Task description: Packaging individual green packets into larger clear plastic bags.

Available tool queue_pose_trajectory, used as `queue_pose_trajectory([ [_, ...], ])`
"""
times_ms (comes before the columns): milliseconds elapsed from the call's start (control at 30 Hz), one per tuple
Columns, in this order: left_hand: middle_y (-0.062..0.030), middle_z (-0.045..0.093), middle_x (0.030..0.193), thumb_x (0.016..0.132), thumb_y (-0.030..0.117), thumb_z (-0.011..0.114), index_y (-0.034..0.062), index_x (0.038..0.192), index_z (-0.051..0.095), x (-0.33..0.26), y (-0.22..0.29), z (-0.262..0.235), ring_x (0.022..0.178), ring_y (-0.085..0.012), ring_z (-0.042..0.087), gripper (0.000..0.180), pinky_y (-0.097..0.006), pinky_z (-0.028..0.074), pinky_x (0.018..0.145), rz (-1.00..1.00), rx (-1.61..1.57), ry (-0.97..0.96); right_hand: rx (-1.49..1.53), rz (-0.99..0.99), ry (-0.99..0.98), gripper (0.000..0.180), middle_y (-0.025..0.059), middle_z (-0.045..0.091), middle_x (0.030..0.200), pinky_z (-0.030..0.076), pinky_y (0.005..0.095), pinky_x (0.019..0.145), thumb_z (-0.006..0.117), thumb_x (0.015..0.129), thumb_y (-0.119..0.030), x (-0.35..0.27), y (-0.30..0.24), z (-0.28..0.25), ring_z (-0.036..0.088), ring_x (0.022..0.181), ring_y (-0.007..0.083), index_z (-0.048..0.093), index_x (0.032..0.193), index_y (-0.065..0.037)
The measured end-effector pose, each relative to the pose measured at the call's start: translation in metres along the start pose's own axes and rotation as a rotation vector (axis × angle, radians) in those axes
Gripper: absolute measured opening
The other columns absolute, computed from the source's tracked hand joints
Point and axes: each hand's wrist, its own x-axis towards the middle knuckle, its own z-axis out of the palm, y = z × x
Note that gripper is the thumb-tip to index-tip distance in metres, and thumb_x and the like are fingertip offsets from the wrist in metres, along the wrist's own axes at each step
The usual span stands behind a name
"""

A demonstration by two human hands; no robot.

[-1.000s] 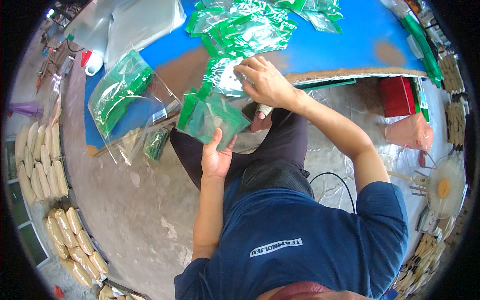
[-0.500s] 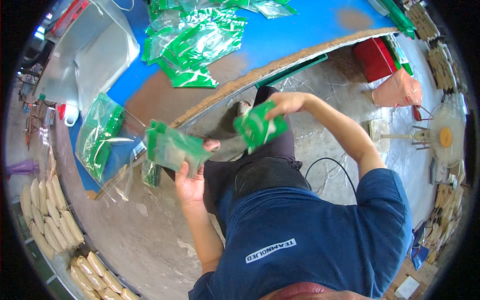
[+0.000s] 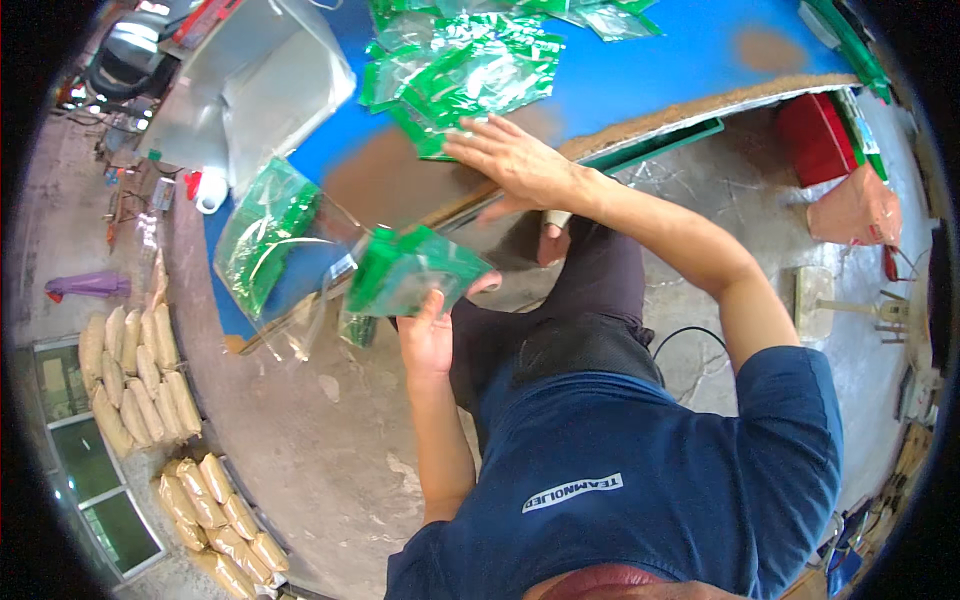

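My left hand grips a small stack of green and clear plastic packets by its near edge, thumb on top. The stack hangs just off the table's near edge. Palm down and fingers spread, my right hand is empty at the near side of a loose pile of similar green and clear packets. Its fingertips overlap the lowest packets; whether they touch is unclear. Left of the stack, a large clear bag with green packets inside lies on the table edge.
The blue table has a worn brown edge. A grey-white bin stands at its left. Full tan sacks are piled on the left. Under the table's right end are a red box and a pink bag.
The green packet has left my right hand, which has opened and moved away from me to the pile. My left hand still holds its stack. The whole view has shifted.
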Motion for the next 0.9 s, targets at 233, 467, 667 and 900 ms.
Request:
queue_pose_trajectory([
  [233,-0.0217,0.029,0.160,0.073,0.008,0.080,0.0105,0.093,0.080,0.002,0.066,0.004,0.150,-0.0341,0.026,0.020,-0.045,0.019,0.121,0.545,1.132,-0.278,0.731,0.390,-0.168,0.035,0.0101,0.071,0.110,0.054,0.0354,0.091,0.069,0.090,-0.007,-0.015,-0.041,-0.020,0.069,0.103,0.0254,0.062,0.124,-0.002],
  [467,-0.0213,0.059,0.136,0.075,0.002,0.077,-0.0034,0.101,0.076,0.023,0.083,0.045,0.122,-0.0278,0.061,0.026,-0.036,0.048,0.101,0.175,0.745,-0.582,1.423,0.764,-0.147,0.028,0.0059,0.070,0.102,0.053,0.0260,0.084,0.062,0.100,-0.018,0.007,-0.036,-0.049,0.065,0.092,0.0098,0.062,0.119,0.003],
  [667,-0.0241,0.041,0.153,0.081,0.000,0.075,-0.0050,0.102,0.074,0.021,0.061,0.028,0.126,-0.0394,0.057,0.022,-0.046,0.047,0.104,0.089,0.421,-0.467,1.285,0.788,-0.109,0.036,0.0064,0.070,0.102,0.056,0.0259,0.066,0.056,0.103,-0.029,-0.007,-0.021,-0.052,0.063,0.089,0.0090,0.065,0.118,0.002],
  [900,-0.0168,0.063,0.129,0.079,0.001,0.080,-0.0027,0.097,0.073,0.018,0.051,0.023,0.112,-0.0256,0.064,0.020,-0.037,0.048,0.099,0.050,0.599,-0.460,1.377,0.635,-0.555,0.040,0.0079,0.071,0.095,0.059,0.0275,0.064,0.054,0.103,-0.034,0.009,-0.036,-0.049,0.067,0.072,0.0125,0.065,0.120,0.001],
])
